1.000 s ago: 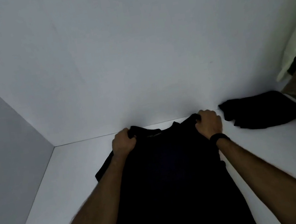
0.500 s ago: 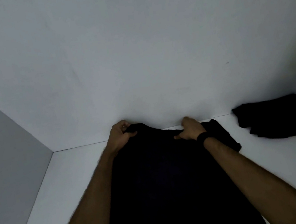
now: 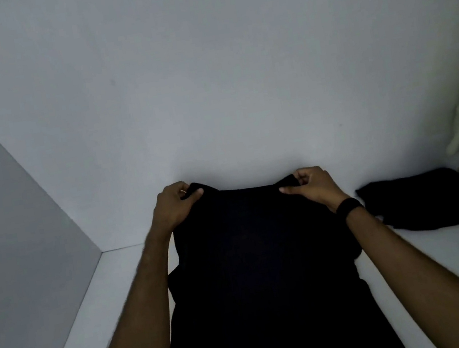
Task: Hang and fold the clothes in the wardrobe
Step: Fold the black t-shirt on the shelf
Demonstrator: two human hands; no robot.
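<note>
Left hand [image 3: 173, 205], right hand [image 3: 313, 187] pinching black garment [image 3: 262, 274]

The scene is dim and bluish-grey, with soft, even light that seems to come from behind the camera. The back wall [image 3: 206, 72] is brightest low at its middle and darkens toward the top corners. The side panel [image 3: 7, 239] on the left lies in flatter shade. The black garment [image 3: 262, 274] reads as 1 near-featureless dark mass, its folds and seams lost. A faint shadow rims its upper edge on the wall. Both forearms look slightly smeared along their edges. Straight lines splay outward toward the frame borders from the wide-angle lens. No glare appears.
</note>
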